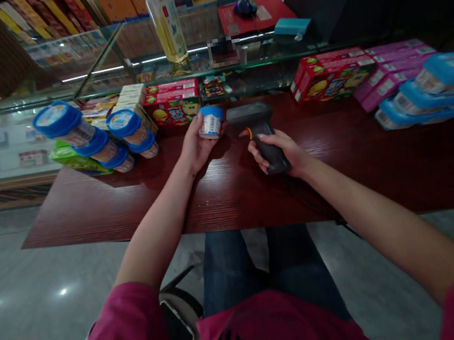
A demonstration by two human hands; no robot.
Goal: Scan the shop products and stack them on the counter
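1. The blue-lidded tub point(210, 123) is over the desk point(150, 207), in the left hand point(197, 144); the fingers are closed around it, some hidden behind, and whether its base touches wood is unclear.
2. The right hand point(286, 150) has its fingers wrapped round the grip of a dark scanner point(248, 112), head just beside the tub; its cable fades into shadow.
3. Bare wood separates both hands from the near edge.
4. Blue boxes point(424, 94) run out of view at right.
5. Pixelation obscures something on the glass case point(134, 42).

This is a shop, shown by its glass display case point(131, 40), stacked red cartons point(173, 103) and handheld scanner point(264, 128).
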